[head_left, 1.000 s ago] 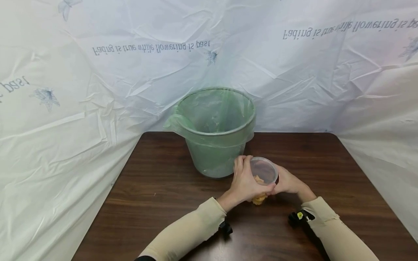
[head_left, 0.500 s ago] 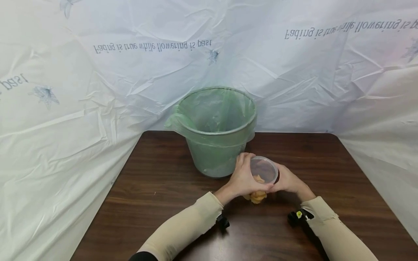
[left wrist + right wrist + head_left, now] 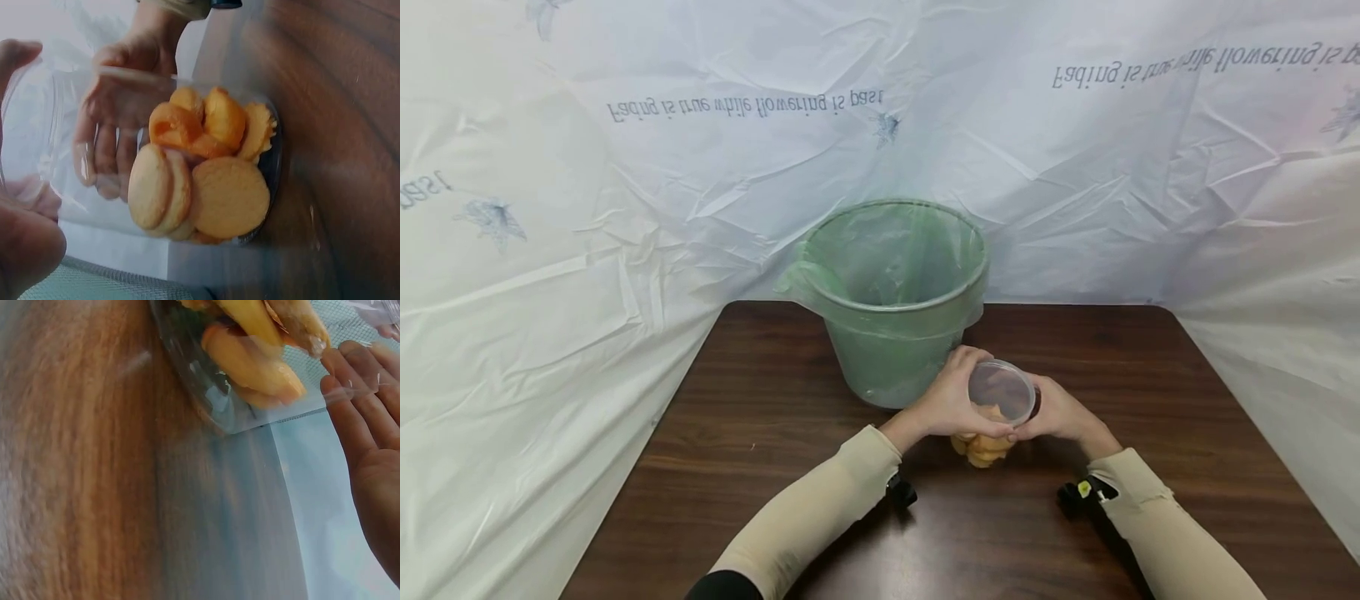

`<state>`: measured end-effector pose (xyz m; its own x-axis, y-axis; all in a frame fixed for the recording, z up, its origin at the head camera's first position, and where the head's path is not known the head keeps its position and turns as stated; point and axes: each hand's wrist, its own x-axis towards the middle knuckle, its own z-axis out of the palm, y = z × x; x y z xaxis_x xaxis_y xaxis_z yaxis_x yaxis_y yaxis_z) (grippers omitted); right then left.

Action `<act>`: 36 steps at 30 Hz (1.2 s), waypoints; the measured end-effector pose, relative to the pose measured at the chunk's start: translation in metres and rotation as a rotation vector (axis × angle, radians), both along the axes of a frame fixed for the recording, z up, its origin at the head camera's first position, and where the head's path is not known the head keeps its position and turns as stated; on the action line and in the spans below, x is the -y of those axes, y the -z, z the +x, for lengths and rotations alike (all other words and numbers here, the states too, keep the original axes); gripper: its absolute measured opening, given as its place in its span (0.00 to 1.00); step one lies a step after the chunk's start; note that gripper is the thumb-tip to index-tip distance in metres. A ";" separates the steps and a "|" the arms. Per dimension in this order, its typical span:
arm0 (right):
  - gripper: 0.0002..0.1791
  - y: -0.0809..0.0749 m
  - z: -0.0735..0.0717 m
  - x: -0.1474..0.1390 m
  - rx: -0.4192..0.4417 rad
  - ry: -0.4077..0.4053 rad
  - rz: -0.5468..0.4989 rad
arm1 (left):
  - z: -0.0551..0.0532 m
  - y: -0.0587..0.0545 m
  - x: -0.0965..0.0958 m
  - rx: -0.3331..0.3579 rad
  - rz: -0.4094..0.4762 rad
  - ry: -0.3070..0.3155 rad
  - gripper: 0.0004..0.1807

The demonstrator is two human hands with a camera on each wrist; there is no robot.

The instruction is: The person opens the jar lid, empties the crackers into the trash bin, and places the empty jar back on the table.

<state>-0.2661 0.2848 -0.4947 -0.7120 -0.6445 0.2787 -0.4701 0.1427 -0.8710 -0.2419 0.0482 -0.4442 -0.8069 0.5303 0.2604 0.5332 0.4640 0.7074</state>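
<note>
In the head view, a clear plastic jar is on or just above the table, right of the bin. Several cookies, some round and some curved or ridged, lie at its bottom end in the left wrist view. My left hand grips the jar near its top rim, thumb at the front and fingers at the far left side. My right hand holds the jar from the right, its thumb close to the left thumb. Straighter fingers of that right hand lie along the clear wall in the right wrist view.
A mesh bin lined with a green plastic bag stands behind and left of the jar, close to my left fingers. Dark wooden tabletop surrounds them. White printed plastic sheeting hangs behind the table and at both sides.
Both hands and the jar have shifted slightly left. My left wrist has swung a little left and farther from me, and more of the cookies shows beneath the left hand.
</note>
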 end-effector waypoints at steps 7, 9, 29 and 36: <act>0.42 0.000 -0.003 0.000 -0.039 0.028 0.045 | -0.011 0.000 0.008 0.025 0.021 0.140 0.50; 0.42 0.000 -0.003 0.000 -0.039 0.022 0.044 | -0.013 0.000 0.009 0.035 0.029 0.162 0.49; 0.60 0.004 -0.002 0.006 -0.019 -0.217 -0.056 | -0.016 0.002 0.009 0.042 0.027 0.170 0.49; 0.61 0.007 0.006 0.013 -0.141 -0.024 -0.005 | -0.012 -0.001 0.009 0.025 0.029 0.148 0.49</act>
